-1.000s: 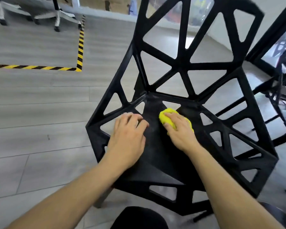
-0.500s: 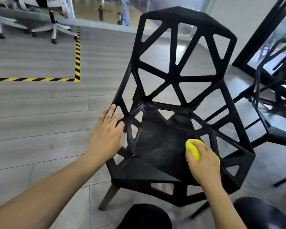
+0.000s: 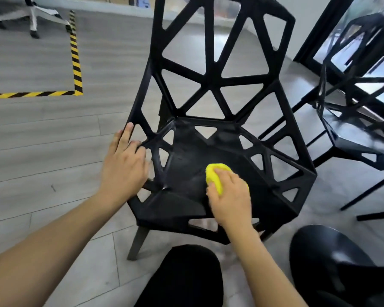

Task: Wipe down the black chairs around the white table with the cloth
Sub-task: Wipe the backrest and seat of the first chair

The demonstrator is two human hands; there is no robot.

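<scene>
Head view: right hand (image 3: 230, 197) presses the crumpled yellow cloth (image 3: 217, 176) on the black plastic lattice chair (image 3: 211, 89) seat; flat left hand (image 3: 125, 165) steadies its edge. Better to wipe firmly outward toward the struts.

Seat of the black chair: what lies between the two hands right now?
In the head view, only bare black seat with triangular cut-outs lies between the left hand, resting on the seat's left edge, and the right hand, pressing the yellow cloth.
</scene>
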